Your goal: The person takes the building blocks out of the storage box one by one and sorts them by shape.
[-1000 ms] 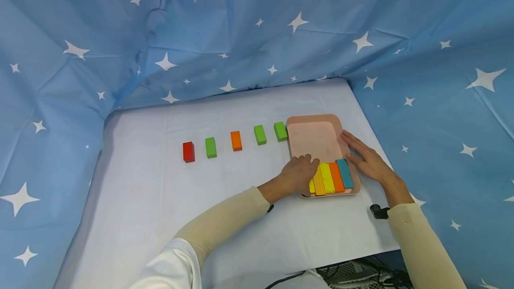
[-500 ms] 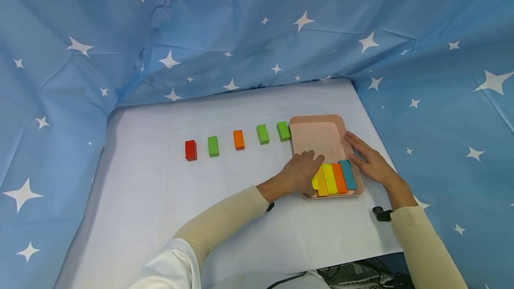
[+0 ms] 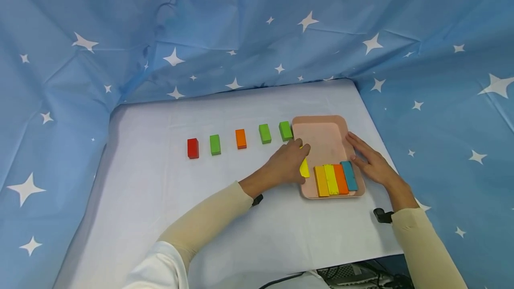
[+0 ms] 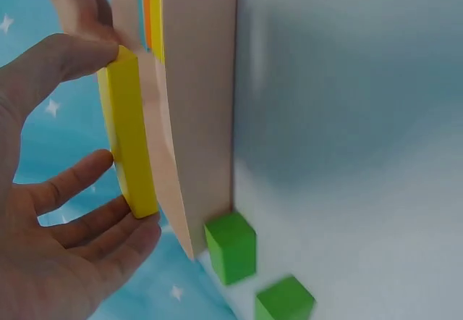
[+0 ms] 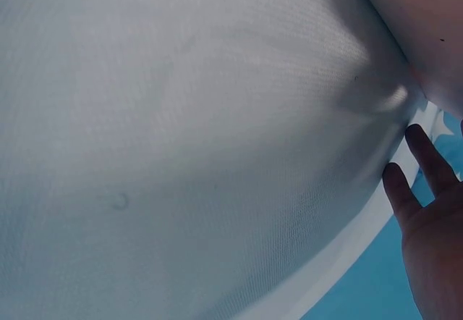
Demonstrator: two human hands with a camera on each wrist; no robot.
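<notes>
At the tray's left edge, the left hand (image 3: 286, 163) pinches a yellow block (image 3: 304, 168) between thumb and fingers; the left wrist view shows the thumb on one end of the block (image 4: 130, 132) and the fingers (image 4: 108, 233) under the other end, the rest of the hand loosely spread. The block sits just at the tray's rim, partly hidden by the hand in the head view; whether it touches the tray cannot be told. The right hand (image 3: 367, 160) lies flat with straight fingers along the right rim of the tray (image 3: 321, 139), touching it; the right wrist view shows only fingertips (image 5: 412, 182) against the pale surface.

Inside the tray, at its near end, four long blocks lie side by side, touching: an orange-yellow block (image 3: 321, 181), a yellow one (image 3: 331, 179), an orange one (image 3: 341, 178) and a blue one (image 3: 350, 175). The tray's far half is bare pink.

Left of the tray, short blocks stand in a row on the worktop (image 3: 160, 200), apart from one another: a green block (image 3: 285, 130) just beside the tray's far left corner, another green (image 3: 264, 133), an orange cube (image 3: 241, 138), a third green (image 3: 215, 144) and a red block (image 3: 193, 148). The nearest green block stands close beyond the left hand.

Blue cloth with white stars (image 3: 241, 35) hangs behind and at both sides of the worktop. Cables (image 3: 353, 275) show below the worktop's near edge.
</notes>
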